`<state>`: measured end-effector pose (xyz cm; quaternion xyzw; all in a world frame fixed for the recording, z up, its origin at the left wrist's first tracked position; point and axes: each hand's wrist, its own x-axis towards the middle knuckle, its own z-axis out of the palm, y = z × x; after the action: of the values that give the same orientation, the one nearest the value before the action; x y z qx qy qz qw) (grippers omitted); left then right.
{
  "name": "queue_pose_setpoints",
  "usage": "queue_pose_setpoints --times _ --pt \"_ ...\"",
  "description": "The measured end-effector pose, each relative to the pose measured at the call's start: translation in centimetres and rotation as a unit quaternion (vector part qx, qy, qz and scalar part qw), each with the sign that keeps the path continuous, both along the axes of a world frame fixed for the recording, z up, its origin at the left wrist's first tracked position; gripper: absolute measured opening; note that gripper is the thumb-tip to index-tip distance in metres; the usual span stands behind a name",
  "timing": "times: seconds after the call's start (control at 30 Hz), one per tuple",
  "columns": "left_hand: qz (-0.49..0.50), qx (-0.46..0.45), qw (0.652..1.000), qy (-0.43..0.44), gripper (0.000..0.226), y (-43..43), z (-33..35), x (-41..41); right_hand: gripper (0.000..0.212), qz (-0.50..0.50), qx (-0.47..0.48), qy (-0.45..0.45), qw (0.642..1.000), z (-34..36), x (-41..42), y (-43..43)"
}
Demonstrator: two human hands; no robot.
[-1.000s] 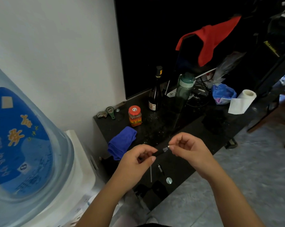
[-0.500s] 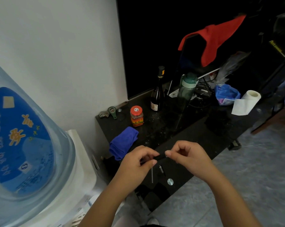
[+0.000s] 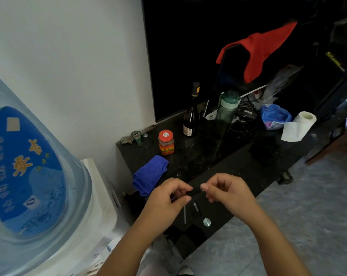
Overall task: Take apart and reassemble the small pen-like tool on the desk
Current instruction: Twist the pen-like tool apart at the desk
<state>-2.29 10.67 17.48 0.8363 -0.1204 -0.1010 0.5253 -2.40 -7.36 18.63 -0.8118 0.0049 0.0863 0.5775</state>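
You are holding a slim black pen-like tool body (image 3: 195,191) above the near edge of the glossy black desk (image 3: 238,168), left hand (image 3: 166,198) fingers clamping one end, right hand (image 3: 226,193) fingertips pinching the other. Lying below: a thin metal rod (image 3: 185,214), a short dark cylinder (image 3: 196,207), a round silver disc (image 3: 207,222).

White wall (image 3: 79,56), grey floor (image 3: 308,206) (mottled), black desk (image 3: 238,166).
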Motion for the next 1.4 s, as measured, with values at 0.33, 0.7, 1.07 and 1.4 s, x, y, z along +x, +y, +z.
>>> queue_pose_setpoints --times 0.33,0.7,1.07,1.4 --pt "-0.009 -0.004 1.0 0.007 0.029 -0.2 -0.3 -0.3 0.012 0.01 0.07 -0.006 0.997 0.3 -0.6 0.0" --pt "-0.023 -0.021 0.999 0.014 0.029 -0.4 -0.1 -0.3 0.016 0.019 0.087 -0.027 0.996 0.8 -1.0 -0.4" --pt "-0.019 -0.018 0.999 0.041 0.028 -0.4 -0.3 -0.2 0.019 0.023 0.102 -0.005 0.994 0.6 -0.9 -0.4" --pt "-0.02 0.019 1.0 0.0 0.031 -0.3 -0.2 0.2 0.018 -0.019 0.066 0.032 0.997 0.0 -0.6 0.1"
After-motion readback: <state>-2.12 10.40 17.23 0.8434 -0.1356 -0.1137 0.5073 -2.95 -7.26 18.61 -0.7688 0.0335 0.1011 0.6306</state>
